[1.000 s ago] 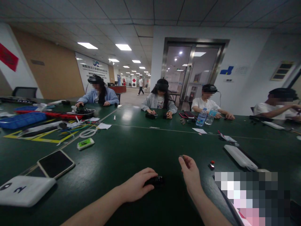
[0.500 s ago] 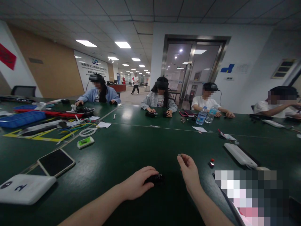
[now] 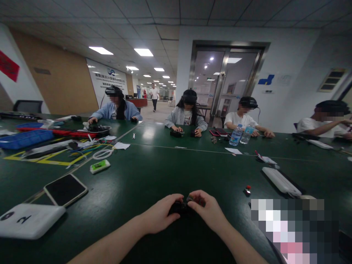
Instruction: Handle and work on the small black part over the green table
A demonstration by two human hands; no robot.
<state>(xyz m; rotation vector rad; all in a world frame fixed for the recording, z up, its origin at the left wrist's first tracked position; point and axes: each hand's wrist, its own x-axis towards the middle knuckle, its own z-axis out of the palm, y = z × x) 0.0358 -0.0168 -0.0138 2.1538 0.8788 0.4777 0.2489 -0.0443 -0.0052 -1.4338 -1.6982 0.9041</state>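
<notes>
On the dark green table right in front of me, my left hand [image 3: 161, 214] is closed around a small glossy black object [image 3: 180, 208], thumb on the near side and fingers on the far side. My right hand [image 3: 206, 209] meets its right end, with thumb and index finger pinched together. A tiny greyish piece [image 3: 189, 199] shows at those fingertips; its kind is too small to make out. My fingers hide part of the black object. A small red-topped metallic item [image 3: 248, 190] stands on the table to the right of my right hand.
A phone [image 3: 66, 190] and a white power bank [image 3: 30, 221] lie at left, near a green packet [image 3: 99, 166] and cables [image 3: 102, 154]. Water bottles [image 3: 235, 135], a long white device [image 3: 281, 181] and a blurred-out screen are rightward. Several people wearing headsets sit opposite.
My right hand has moved left and down, bringing its pinched fingers to the black object. My left hand stays in place. A person in the background has walked a little leftward.
</notes>
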